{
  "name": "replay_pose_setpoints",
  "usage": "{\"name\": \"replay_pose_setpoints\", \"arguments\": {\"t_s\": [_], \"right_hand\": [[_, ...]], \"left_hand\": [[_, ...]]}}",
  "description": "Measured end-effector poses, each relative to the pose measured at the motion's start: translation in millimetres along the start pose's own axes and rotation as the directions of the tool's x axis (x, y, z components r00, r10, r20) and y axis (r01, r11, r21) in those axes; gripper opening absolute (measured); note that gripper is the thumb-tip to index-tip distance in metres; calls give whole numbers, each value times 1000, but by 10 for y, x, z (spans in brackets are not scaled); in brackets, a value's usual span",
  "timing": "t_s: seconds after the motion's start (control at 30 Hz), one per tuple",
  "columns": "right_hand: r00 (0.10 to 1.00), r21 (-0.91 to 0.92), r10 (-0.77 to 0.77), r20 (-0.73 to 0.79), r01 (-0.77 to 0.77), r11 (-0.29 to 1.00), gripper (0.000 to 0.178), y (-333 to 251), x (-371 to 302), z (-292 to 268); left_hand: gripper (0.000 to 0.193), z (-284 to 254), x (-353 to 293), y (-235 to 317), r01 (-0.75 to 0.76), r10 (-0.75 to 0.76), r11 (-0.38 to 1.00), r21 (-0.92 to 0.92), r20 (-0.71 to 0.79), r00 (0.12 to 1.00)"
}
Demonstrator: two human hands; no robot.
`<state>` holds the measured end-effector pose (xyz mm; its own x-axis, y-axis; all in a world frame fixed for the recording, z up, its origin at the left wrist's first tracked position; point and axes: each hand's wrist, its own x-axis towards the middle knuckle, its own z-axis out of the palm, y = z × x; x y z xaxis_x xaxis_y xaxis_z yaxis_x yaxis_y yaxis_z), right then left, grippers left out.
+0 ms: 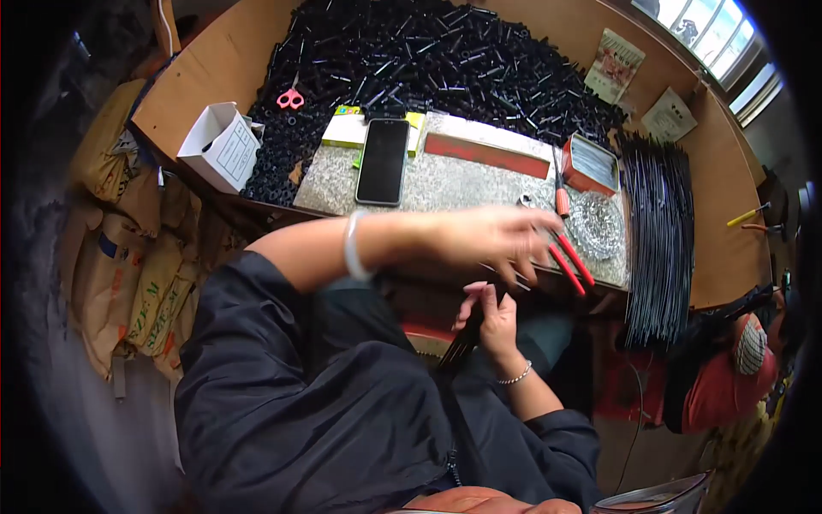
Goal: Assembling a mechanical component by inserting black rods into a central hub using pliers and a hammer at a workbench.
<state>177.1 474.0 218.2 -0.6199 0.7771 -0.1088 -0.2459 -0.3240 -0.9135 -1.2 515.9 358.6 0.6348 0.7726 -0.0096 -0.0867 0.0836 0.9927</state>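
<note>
My left hand [501, 240], with a white bangle [353, 247] on its wrist, reaches across the front of the bench. Motion blurs its fingers, so its grip is unclear; a thin pale line shows below them. Close by on the bench edge lie red-handled pliers [569, 264]. Lower down, over my lap, my right hand [495, 325] wears a beaded bracelet [516, 373]. Its fingers curl around a few thin black rods [462, 344] that slant down to the left. A thick bundle of similar black rods [658, 240] lies over the bench's right side.
Black tubular parts [419, 60] are heaped at the back, with pink scissors [290, 98] on them. A phone [383, 163], a red bar [486, 152], a screwdriver [562, 199], a tin [591, 164] and clear coiled material [596, 224] crowd the bench. A white box [221, 147] stands left.
</note>
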Motion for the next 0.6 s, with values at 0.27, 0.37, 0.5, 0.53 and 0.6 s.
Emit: {"name": "replay_pose_setpoints", "arguments": {"t_s": [0.27, 0.37, 0.5, 0.53, 0.6], "right_hand": [[997, -39, 55, -51, -57, 998, 36, 3, 182, 98], [997, -1, 56, -49, -56, 998, 36, -47, 214, 26], [994, 40, 76, -83, -73, 997, 35, -77, 263, -130], [993, 45, 81, -85, -78, 996, 35, -83, 268, -156], [993, 48, 84, -86, -80, 996, 35, -86, 283, -196]], "left_hand": [[76, -1937, 1304, -396, 221, -186, 974, -43, -706, 684], [62, -2219, 1585, -470, 349, -264, 937, -33, -721, 641], [55, -2337, 1739, -360, 640, -298, 754, 146, -792, 532], [61, -2392, 1708, -372, 634, -276, 738, 233, -752, 598], [32, -2282, 1734, -208, 704, -109, 503, 501, -771, 627]]}}
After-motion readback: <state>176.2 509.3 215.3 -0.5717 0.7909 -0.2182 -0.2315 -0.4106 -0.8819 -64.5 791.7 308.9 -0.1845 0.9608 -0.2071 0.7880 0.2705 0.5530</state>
